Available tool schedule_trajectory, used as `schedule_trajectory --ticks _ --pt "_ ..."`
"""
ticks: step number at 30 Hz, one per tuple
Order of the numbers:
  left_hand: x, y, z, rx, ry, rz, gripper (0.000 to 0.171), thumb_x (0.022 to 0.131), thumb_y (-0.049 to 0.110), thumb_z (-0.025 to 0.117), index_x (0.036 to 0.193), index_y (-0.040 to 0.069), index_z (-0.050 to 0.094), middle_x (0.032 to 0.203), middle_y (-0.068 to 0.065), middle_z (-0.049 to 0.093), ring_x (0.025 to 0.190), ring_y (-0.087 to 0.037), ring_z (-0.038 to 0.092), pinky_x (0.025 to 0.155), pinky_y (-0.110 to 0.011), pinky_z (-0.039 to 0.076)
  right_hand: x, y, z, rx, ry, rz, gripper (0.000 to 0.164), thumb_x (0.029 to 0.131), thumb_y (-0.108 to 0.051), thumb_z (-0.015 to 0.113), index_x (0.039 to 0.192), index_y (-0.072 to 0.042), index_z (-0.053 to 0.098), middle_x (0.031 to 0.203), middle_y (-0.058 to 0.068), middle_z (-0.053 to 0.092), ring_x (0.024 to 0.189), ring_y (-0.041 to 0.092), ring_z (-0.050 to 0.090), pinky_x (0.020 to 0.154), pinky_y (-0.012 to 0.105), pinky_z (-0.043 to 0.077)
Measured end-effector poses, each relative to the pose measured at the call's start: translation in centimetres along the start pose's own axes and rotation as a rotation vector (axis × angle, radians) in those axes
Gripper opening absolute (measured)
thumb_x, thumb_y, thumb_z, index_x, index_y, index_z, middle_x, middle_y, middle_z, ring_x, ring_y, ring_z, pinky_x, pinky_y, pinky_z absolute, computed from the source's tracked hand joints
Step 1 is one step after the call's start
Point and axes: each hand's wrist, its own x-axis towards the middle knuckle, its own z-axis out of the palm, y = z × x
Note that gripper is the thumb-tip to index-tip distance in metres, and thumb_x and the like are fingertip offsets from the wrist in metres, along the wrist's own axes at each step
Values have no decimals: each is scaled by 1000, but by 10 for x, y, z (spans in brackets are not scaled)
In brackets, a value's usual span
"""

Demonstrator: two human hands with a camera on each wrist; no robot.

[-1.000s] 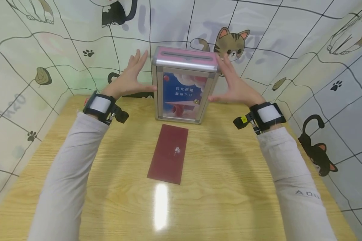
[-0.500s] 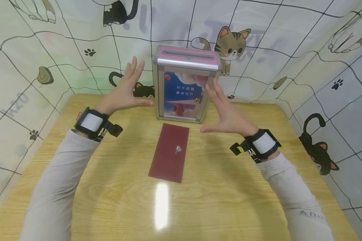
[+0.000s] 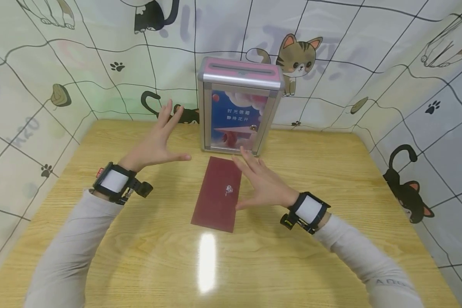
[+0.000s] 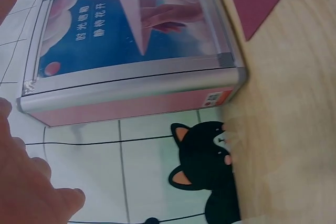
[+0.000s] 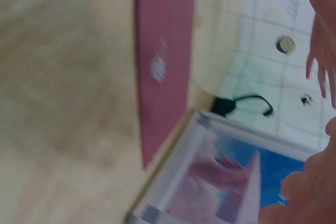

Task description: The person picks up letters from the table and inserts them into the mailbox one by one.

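Note:
A dark red envelope [image 3: 215,196] with a small white flower print lies flat on the wooden table [image 3: 312,171]. Just behind it stands a metal-framed letter box [image 3: 235,115], pink on top with a slot and a small lock on its picture front. My right hand [image 3: 265,184] reaches over the envelope's right edge, fingers spread and holding nothing. To the left of the envelope, my left hand [image 3: 154,145] hovers with its thumb and fingers apart, also holding nothing. The left wrist view shows the side of the box close by; the right wrist view is blurred.
White curtain-like walls printed with cats and grid lines rise behind the table and along both sides. A striped cat print [image 3: 298,60] shows beside the box. A light reflection lies on the table in front of the envelope.
Both hands have drawn back from the sides of the letter box. The right hand has come down and left to the envelope; the left hand has moved lower. The box and envelope stay put.

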Motion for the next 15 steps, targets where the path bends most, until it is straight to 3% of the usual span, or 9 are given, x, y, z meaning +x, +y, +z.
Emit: schedule_trajectory --ticks 15 --pt "-26 -15 42 -46 -63 -27 116 63 48 78 145 34 -2 149 4 -20 136 -25 -18 96 -70 14 2 -16 47 50 -105 -33 121 58 -63 73 147 -17 5 152 8 -11 138 34 4 106 57 12"
